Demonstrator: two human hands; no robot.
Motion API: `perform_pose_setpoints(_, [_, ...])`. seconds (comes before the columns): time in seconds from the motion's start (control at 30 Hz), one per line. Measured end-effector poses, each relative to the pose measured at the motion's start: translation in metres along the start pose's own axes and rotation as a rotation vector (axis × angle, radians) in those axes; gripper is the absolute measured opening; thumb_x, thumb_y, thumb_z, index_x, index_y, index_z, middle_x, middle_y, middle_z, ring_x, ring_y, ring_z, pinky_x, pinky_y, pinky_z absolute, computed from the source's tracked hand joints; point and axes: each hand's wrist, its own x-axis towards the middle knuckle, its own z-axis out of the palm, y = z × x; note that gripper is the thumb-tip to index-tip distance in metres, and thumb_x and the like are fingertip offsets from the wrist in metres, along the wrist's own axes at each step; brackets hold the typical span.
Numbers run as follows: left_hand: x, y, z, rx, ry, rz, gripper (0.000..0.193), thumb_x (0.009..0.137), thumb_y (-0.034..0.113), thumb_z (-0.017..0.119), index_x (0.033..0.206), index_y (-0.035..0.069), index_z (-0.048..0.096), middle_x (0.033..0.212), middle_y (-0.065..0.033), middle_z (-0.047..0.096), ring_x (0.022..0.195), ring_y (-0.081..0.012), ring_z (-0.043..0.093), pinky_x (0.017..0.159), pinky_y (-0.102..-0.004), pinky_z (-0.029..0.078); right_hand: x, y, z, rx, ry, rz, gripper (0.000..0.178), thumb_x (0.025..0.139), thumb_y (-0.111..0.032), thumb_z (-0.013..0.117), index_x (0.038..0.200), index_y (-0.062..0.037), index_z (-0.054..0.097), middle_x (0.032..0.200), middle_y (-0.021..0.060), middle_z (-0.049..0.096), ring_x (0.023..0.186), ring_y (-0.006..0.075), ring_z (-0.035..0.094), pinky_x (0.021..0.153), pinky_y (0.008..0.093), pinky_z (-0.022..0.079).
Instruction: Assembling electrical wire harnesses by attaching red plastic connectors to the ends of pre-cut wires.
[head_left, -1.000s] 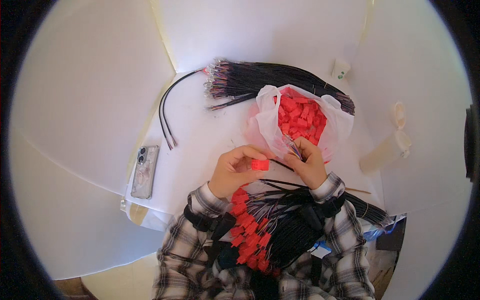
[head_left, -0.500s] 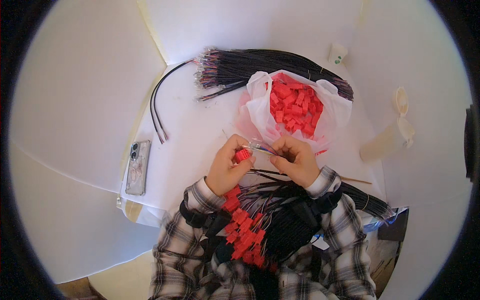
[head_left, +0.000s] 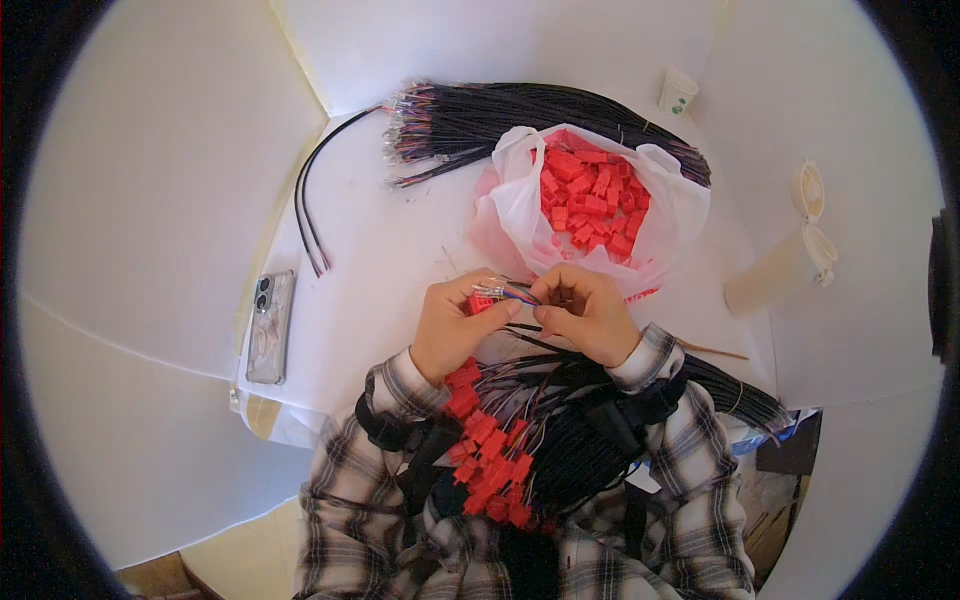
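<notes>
My left hand (head_left: 448,328) is closed around a small red plastic connector housing (head_left: 480,302), which shows between thumb and fingers. Thin coloured wires (head_left: 519,292) with bare metal terminals at their tips lie across the housing, and my left thumb touches them. My right hand (head_left: 592,318) pinches the same wires a little farther back from the tips. Whether any terminal sits inside the housing cannot be made out. Below my hands, a bundle of black-sleeved cables (head_left: 585,450) lies over my lap and the table edge, with several red connectors (head_left: 490,465) on its wire ends.
A white plastic bag (head_left: 515,205) full of red housings (head_left: 590,200) stands open beyond my hands. Behind it lies a thick bundle of black cables (head_left: 530,115). A phone (head_left: 270,325) is at left; an open-lidded beige container (head_left: 770,280) and a paper cup (head_left: 678,92) are at right.
My hands have come closer together. The wire tips have moved left over the red housing, and my left thumb now presses on the wires.
</notes>
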Motion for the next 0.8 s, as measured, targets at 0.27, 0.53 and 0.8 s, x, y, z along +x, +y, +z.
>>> perform_pose_setpoints(0.27, [0.003,-0.010,0.001,0.182,0.095,0.194,0.005,0.080,0.006,0.059,0.083,0.001,0.060,0.062,0.0057,0.050,0.056,-0.0015,0.041,0.050,-0.0177,0.033,0.006,-0.008,0.005,-0.450,0.139,-0.209,0.010,0.072,-0.007,0.061,0.078,0.0004,0.057,0.061,0.0027,0.056,0.055,0.0063,0.051,0.050,0.0225,0.041])
perform_pose_setpoints(0.53, [0.002,-0.002,0.000,0.002,0.006,0.025,0.011,0.079,0.008,0.060,0.086,-0.001,0.061,0.066,0.0033,0.056,0.059,-0.0016,0.044,0.053,-0.0184,0.038,0.006,0.003,-0.004,-0.146,0.089,-0.135,0.009,0.073,-0.002,0.053,0.081,0.0009,0.057,0.066,0.0027,0.056,0.056,0.0092,0.054,0.048,0.0232,0.044])
perform_pose_setpoints(0.8, [0.001,-0.010,-0.007,-0.060,0.027,-0.066,0.009,0.080,0.010,0.059,0.085,0.003,0.062,0.060,0.0039,0.054,0.047,-0.0012,0.042,0.041,-0.0170,0.031,0.010,-0.009,-0.006,0.194,0.015,0.176,0.013,0.079,-0.004,0.048,0.085,0.0024,0.058,0.065,0.0030,0.053,0.056,0.0084,0.054,0.047,0.0224,0.050])
